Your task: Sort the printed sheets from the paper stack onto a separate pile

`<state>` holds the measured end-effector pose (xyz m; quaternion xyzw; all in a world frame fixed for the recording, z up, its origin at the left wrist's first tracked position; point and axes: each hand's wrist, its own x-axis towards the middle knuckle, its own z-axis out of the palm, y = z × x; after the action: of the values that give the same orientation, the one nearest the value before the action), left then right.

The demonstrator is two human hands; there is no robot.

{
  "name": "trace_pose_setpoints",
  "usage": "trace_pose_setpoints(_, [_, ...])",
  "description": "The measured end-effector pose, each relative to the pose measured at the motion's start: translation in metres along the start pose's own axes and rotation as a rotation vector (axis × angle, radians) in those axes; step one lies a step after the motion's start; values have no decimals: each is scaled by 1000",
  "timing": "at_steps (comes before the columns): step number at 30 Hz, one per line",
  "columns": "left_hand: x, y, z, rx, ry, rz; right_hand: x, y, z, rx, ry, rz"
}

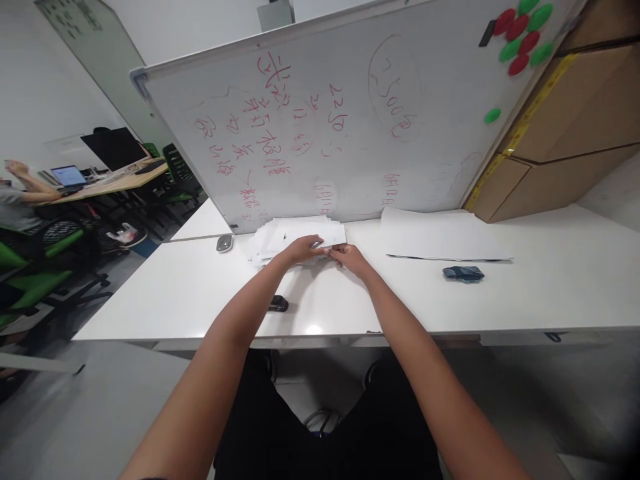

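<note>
A loose pile of white paper sheets [295, 235] lies on the white table [550, 280] at the foot of a leaning whiteboard [350, 120]. My left hand [300, 250] rests on the near edge of the pile, fingers curled and pinching at a sheet. My right hand [350, 257] meets it from the right, fingers closed on the same paper edge. Both forearms stretch out from the bottom of the head view.
A large white sheet [440, 233] lies right of the pile, a dark blue object [463, 273] near it. A small black item [277, 304] sits under my left forearm and a grey one [225, 243] left of the pile. Cardboard boxes [575, 133] stand at right; a person sits at a far-left desk [20, 200].
</note>
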<state>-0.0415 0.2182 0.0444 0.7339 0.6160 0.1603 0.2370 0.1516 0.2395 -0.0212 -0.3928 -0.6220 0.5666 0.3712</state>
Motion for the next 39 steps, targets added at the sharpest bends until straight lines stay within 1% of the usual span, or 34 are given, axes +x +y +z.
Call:
trace_pose_setpoints(7, [0, -2, -1, -176, 38, -32, -5, -4, 2, 9, 4, -19])
trace_pose_setpoints(9, [0, 0, 0, -173, 90, -58, -5, -6, 2, 21, -2, -28])
trace_pose_setpoints(12, [-1, 4, 0, -101, 245, -97, -4, -6, 3, 44, 18, -20])
trace_pose_setpoints(14, [-1, 9, -3, -48, 372, -85, -3, -5, 3, 63, 63, -14])
trace_pose_setpoints(16, [-2, 15, -8, -27, 536, -52, -3, -4, 3, 86, 163, -16])
trace_pose_setpoints(18, [-6, 23, -15, -50, 721, -34, -4, -5, 2, 96, 300, -38])
trace_pose_setpoints(20, [-17, 33, -22, -101, 872, -26, -6, -11, 1, 105, 427, -72])
trace_pose_setpoints(21, [-27, 38, -25, -114, 935, -13, -8, -17, -1, 121, 466, -87])
trace_pose_setpoints(22, [-38, 42, -26, -113, 987, 24, -10, -24, -2, 153, 483, -102])
trace_pose_setpoints(23, [-52, 47, -27, -78, 1048, 82, -15, -33, -3, 199, 463, -117])
trace_pose_setpoints(24, [-68, 51, -24, -19, 1101, 168, -21, -43, -5, 255, 401, -131])
trace_pose_setpoints(25, [-85, 54, -20, 53, 1123, 287, -31, -53, -6, 320, 318, -144])
trace_pose_setpoints(26, [-103, 57, -12, 119, 1129, 400, -45, -62, -6, 383, 206, -150])
trace_pose_setpoints(27, [-120, 60, -2, 158, 1121, 472, -63, -69, -5, 450, 104, -144])
trace_pose_setpoints(29, [-152, 66, 29, 144, 1141, 525, -109, -74, 0, 593, 67, -87])
trace_pose_setpoints(30, [-166, 70, 48, 155, 1114, 534, -136, -70, 5, 651, 63, -54])
trace_pose_setpoints(31, [-179, 73, 68, 187, 1087, 579, -164, -64, 10, 700, 85, -14])
trace_pose_setpoints(33, [-201, 79, 111, 258, 936, 701, -218, -45, 23, 763, 123, 156])
trace_pose_setpoints(34, [-211, 81, 132, 270, 867, 735, -242, -34, 30, 779, 161, 243])
trace_pose_setpoints(36, [-227, 83, 167, 254, 773, 714, -279, -16, 40, 813, 277, 371])
trace_pose_setpoints(37, [-233, 83, 181, 240, 743, 673, -292, -10, 43, 824, 353, 386])
trace_pose_setpoints(39, [-240, 81, 198, 227, 711, 583, -305, -5, 46, 825, 488, 343])
